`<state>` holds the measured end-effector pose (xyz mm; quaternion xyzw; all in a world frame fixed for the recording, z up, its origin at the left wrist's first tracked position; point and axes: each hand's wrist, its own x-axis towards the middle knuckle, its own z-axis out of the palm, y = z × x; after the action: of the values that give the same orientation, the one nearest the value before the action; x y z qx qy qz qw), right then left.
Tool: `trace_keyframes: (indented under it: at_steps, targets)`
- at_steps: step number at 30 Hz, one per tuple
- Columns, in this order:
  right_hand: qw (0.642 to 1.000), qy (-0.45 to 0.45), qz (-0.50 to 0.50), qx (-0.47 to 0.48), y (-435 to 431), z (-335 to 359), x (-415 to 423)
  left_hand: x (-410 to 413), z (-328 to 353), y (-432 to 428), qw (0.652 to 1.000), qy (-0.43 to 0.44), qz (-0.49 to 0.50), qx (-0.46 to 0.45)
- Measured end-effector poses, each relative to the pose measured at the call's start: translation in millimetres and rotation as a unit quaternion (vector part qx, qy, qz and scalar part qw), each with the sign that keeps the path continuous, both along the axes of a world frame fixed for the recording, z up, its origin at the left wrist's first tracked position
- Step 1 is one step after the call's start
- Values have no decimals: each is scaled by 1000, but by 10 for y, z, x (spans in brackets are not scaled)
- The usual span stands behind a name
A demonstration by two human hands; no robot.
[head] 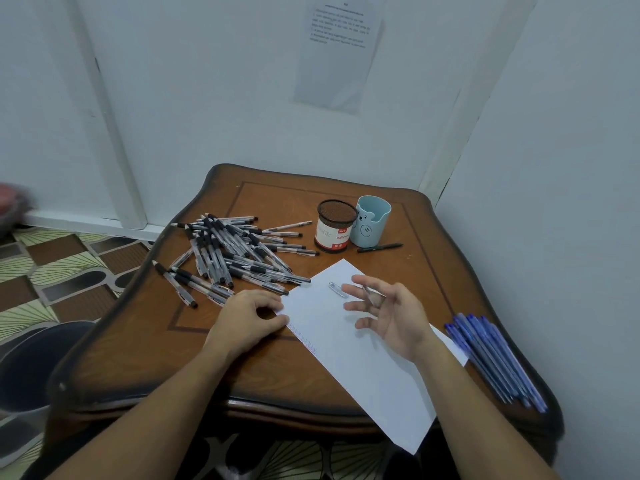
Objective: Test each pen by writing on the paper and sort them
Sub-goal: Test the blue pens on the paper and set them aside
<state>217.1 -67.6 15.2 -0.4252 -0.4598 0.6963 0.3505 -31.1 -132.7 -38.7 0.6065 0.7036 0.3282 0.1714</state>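
A white paper (349, 344) lies slanted on the wooden table (145, 327), with small pen marks along its left edge. My left hand (247, 315) rests on that edge with loosely bent fingers, pressing the sheet down. My right hand (388, 315) hovers over the paper with fingers spread, and a slim clear pen (369, 294) is pinched between them. A clear pen cap (337, 289) lies on the paper just left of that hand. A heap of black-grip pens (230, 252) covers the table's left part. Several blue pens (495, 358) lie in a row at the right edge.
A black mesh pen cup (335, 230) and a light-blue bear cup (371, 225) stand at the back. One dark pen (380, 247) lies beside them. Walls close off the back and right. A dark bin (31, 368) sits on the floor at the left.
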Motion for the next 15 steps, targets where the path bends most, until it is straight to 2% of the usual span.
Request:
trace_keyframes:
  at_steps: [1,3,7,9,15]
  targets:
    - [1000,27,7,-13,-29,-37,-8,-1,-1,-2,1000,0,0,-1]
    - [1000,24,4,14,-73,-128,-21,-3,-2,-9,1000,-2,0,0]
    - [991,-83,30,102,-127,-254,-100,-2,-12,-10,1000,-11,1,13]
    - [985,-107,48,127,-140,-268,-150,-4,-17,-2,1000,-10,2,15]
    - [976,-91,107,166,-190,-368,-257,-14,-25,7,1000,-9,4,7]
